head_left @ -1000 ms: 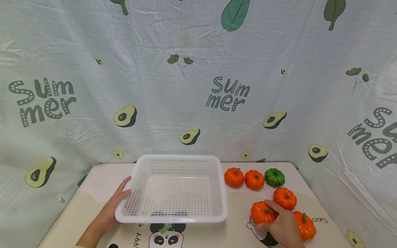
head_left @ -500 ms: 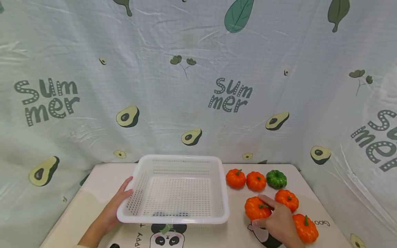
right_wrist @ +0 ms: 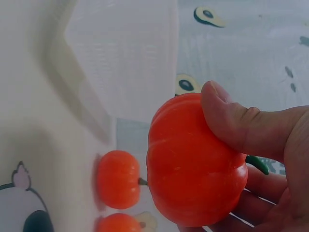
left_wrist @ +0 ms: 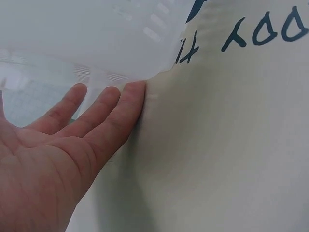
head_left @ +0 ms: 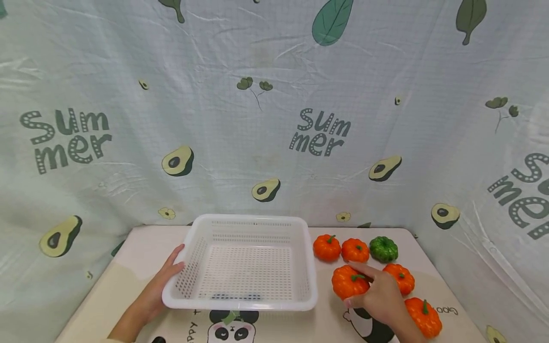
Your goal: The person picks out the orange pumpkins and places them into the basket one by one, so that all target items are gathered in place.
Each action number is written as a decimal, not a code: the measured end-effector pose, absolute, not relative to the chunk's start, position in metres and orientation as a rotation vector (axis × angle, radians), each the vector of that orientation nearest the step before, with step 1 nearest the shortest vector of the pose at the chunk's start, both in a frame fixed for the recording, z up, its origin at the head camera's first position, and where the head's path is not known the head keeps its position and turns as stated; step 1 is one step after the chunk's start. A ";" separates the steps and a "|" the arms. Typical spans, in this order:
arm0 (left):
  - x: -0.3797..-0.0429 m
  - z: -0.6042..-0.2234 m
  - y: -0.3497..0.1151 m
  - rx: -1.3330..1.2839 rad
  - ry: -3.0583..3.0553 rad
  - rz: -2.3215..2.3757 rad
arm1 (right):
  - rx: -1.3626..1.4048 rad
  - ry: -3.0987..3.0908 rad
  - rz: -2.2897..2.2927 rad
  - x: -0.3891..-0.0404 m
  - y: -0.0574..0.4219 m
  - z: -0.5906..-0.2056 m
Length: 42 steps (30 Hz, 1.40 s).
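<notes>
An orange toy pumpkin (head_left: 349, 282) with a green stem is held in my right hand (head_left: 379, 293), thumb on one side and fingers on the other. In the right wrist view, the held pumpkin (right_wrist: 193, 164) covers part of the fingers and looks raised off the table. My left hand (head_left: 159, 286) rests at the left side of a white plastic basket (head_left: 240, 304). The left wrist view shows fairly straight fingers (left_wrist: 108, 116) touching the basket's outer side. Nothing is seen inside the basket.
Behind the right hand sit two orange pumpkins (head_left: 327, 247) and a green one (head_left: 383, 249). Two more orange pumpkins, one farther back (head_left: 400, 278) and one nearer (head_left: 423, 317), lie right of it. A printed curtain (head_left: 266, 143) encloses the table (head_left: 128, 267).
My right hand has lifted the orange pumpkin slightly and carried it left and away from me, toward the basket. The left hand stays at the basket's side. The view has shifted a little.
</notes>
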State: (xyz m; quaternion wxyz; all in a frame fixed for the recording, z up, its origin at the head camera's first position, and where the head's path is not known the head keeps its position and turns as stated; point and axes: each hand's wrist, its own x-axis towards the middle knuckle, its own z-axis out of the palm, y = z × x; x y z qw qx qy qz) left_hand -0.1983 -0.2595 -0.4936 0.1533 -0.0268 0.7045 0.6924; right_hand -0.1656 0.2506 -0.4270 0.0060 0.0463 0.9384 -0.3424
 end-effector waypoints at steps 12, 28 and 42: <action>-0.198 -0.495 -0.260 -0.096 2.004 2.000 | 0.074 2.913 -1.071 -0.172 0.239 -0.413; -0.196 -0.494 -0.258 -0.052 1.974 2.022 | -0.068 2.922 -1.098 -0.179 0.221 -0.400; -0.197 -0.493 -0.259 -0.062 1.974 2.020 | -0.136 2.870 -1.268 -0.190 0.199 -0.399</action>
